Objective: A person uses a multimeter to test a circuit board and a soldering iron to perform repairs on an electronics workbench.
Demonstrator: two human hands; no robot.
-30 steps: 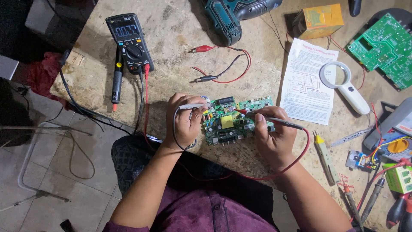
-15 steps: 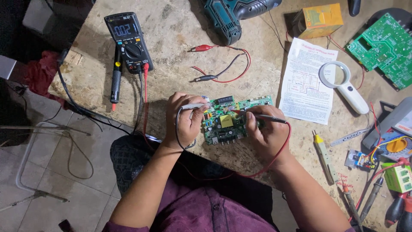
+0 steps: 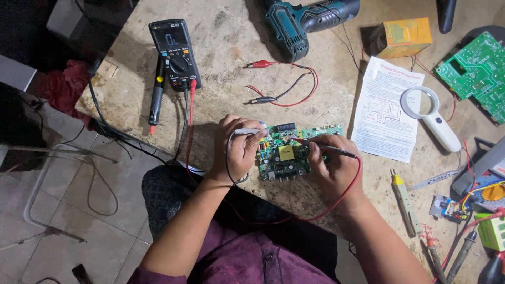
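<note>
At the bench's far left corner lies a black multimeter, its leads running down toward the near edge, with a black and yellow pen-shaped tool just beside it on the left. Further right, near the middle of the bench, a pair of clip leads lies in a loose loop, one clip red, one black. Beyond them at the far edge rests a teal cordless drill.

At the near edge, the left hand is closed around a black probe, pinched between thumb and fingers, its tip pointing right onto the left edge of the green circuit board. The board lies flat on the bench between the two hands, touching both. The right hand grips a red probe like a pen, the tip laid on the board's upper middle; its red wire curls down past the wrist and off the near edge.

To the right of the board a printed paper sheet lies flat, a white magnifying glass overlapping its right side. A yellow box sits near the far edge, and a second green circuit board lies toward the far right corner. Small tools and screwdrivers crowd the near right corner.
</note>
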